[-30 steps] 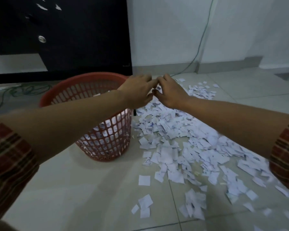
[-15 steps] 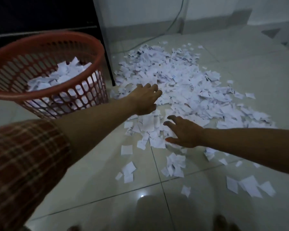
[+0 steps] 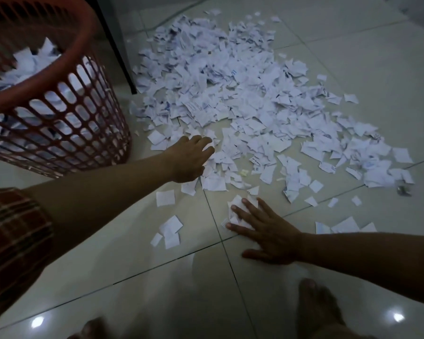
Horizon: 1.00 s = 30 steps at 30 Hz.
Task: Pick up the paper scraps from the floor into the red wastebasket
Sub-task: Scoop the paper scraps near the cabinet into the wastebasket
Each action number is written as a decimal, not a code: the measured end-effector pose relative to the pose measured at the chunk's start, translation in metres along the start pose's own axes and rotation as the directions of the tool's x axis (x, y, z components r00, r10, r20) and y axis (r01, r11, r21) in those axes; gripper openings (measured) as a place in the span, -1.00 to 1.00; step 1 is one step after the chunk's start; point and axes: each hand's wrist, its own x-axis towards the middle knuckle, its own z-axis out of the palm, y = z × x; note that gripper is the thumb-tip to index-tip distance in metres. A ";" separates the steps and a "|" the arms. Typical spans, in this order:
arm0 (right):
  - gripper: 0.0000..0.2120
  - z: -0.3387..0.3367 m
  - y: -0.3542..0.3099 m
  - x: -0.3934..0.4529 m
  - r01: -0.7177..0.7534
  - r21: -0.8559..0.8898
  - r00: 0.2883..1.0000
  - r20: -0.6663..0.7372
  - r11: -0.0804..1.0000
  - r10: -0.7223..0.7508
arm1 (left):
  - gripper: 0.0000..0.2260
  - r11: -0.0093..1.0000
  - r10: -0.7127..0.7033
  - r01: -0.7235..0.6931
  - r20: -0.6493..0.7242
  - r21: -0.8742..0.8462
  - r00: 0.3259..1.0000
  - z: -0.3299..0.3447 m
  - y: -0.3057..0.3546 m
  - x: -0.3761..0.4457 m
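Scraps [image 3: 230, 94] – big pile on floor beside basket [image 3: 66, 69], some inside | left hand [image 3: 191, 160] fingers loose over pile edge | right hand [image 3: 264, 228] flat, pressing small clump | most left

Red plastic lattice wastebasket [image 3: 59, 113] at far left, scraps inside. White torn paper scraps [image 3: 230, 94] piled on pale tiled floor [image 3: 365, 57] to its right, spreading rightward.
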 end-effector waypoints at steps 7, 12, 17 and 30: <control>-0.41 -0.009 0.019 0.042 -0.030 -0.051 1.000 -0.004 0.998 0.030 | -0.50 0.999 -0.027 0.027 -0.015 -0.034 1.000 0.007 -0.003 -0.003; -0.43 -0.028 0.043 0.089 -0.191 -0.126 0.979 -0.094 0.974 0.179 | -0.50 0.996 -0.060 0.061 0.014 -0.059 0.998 0.012 -0.010 -0.009; -0.45 -0.046 0.069 0.103 -0.302 -0.140 0.946 -0.163 0.943 0.279 | -0.33 0.949 -0.178 0.195 0.088 -0.246 0.980 0.031 -0.003 -0.007; -0.28 -0.010 0.084 -0.010 -0.681 0.060 0.717 -0.153 0.730 0.680 | -0.07 0.808 -0.273 0.295 0.120 -0.510 0.955 0.061 0.075 0.053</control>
